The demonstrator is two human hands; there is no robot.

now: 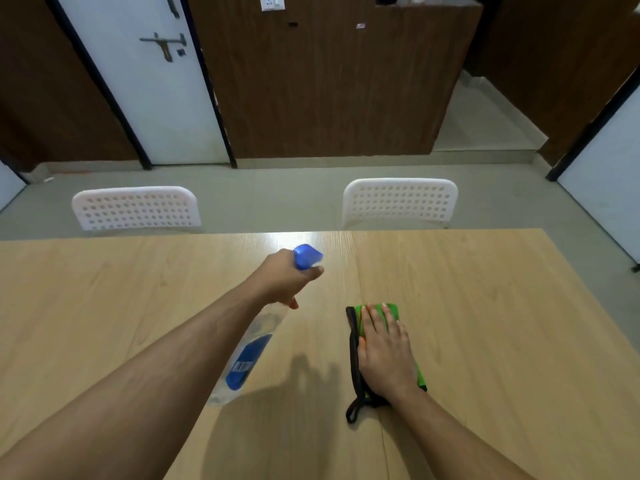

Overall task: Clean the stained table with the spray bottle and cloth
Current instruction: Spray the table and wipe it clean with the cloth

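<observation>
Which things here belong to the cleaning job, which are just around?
Job: spray bottle gripped in left hand; green cloth under flat right hand; wooden table.

Around: two white chairs; white door; wall switch.

Spray bottle (247,355) blurred, label unreadable; any table (485,306) stain perhaps too faint

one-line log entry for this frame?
left hand: grips spray bottle, raised | right hand: flat on green cloth | table
</observation>
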